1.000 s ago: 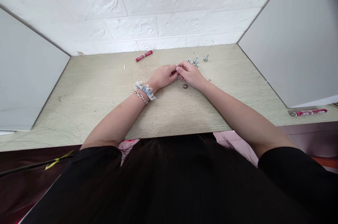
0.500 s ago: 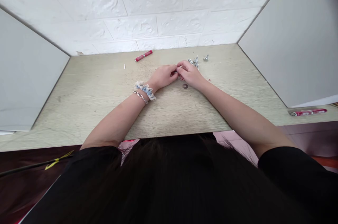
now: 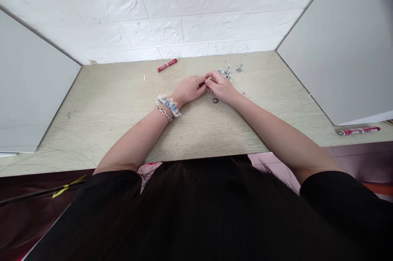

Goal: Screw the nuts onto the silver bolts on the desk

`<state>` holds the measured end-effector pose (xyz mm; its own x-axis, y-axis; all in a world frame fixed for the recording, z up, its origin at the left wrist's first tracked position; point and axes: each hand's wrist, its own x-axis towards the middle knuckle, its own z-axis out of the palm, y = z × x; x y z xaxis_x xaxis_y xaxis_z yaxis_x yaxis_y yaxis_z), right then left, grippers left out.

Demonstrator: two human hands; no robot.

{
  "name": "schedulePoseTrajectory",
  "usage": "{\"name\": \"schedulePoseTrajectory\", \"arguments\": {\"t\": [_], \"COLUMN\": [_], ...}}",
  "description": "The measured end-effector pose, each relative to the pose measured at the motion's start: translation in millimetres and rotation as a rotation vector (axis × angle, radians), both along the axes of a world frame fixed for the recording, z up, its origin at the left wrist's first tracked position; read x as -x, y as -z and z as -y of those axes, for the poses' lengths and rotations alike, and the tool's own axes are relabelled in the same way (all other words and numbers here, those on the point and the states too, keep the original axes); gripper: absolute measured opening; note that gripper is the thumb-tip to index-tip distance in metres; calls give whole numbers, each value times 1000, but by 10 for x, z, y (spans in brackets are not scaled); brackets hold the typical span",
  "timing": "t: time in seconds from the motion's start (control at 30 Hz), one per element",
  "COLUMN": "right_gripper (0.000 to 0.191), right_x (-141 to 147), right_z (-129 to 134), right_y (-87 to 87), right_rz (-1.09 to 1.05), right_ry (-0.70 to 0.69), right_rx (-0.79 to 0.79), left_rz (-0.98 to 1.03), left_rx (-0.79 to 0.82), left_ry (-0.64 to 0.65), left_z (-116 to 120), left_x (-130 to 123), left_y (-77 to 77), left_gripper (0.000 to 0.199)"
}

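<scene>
My left hand [image 3: 192, 89] and my right hand [image 3: 221, 87] meet above the tabletop, fingertips touching. Both are closed in a pinch, and whatever lies between the fingers is too small and too covered to name. A blue and white scrunchie [image 3: 168, 105] and a silver chain bracelet [image 3: 163, 113] circle my left wrist. Just behind my right hand lies a small pile of silver bolts [image 3: 228, 71], partly hidden by the fingers. One more bolt [image 3: 240, 67] stands apart to its right. A flat dark washer [image 3: 215, 100] rests on the table just below my right hand.
A red tube-shaped stick [image 3: 167, 65] lies near the white brick-patterned wall [image 3: 162, 27]. Another red tube [image 3: 358, 130] is at the right front edge. Grey panels stand on the left [image 3: 30, 89] and right [image 3: 334, 48] of the wooden tabletop [image 3: 101, 105].
The fingers have shifted very slightly where they meet, and a dark reddish spot between them shows less. Arms, bolts and washer stay in place.
</scene>
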<state>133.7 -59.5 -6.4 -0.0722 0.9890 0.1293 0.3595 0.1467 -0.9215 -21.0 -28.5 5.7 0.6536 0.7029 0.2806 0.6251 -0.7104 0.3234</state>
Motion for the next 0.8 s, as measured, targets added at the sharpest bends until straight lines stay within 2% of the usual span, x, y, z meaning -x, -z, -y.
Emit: {"name": "schedulePoseTrajectory", "arguments": {"t": [0.8], "right_gripper": [10], "right_x": [-9], "right_z": [-4], "right_y": [-12], "right_rz": [102], "right_ry": [-1], "right_rx": [-4], "left_rz": [8], "left_rx": [41], "left_ry": [36], "left_z": [-21], "left_x": [-4], "left_y": [14], "left_gripper": [26]}}
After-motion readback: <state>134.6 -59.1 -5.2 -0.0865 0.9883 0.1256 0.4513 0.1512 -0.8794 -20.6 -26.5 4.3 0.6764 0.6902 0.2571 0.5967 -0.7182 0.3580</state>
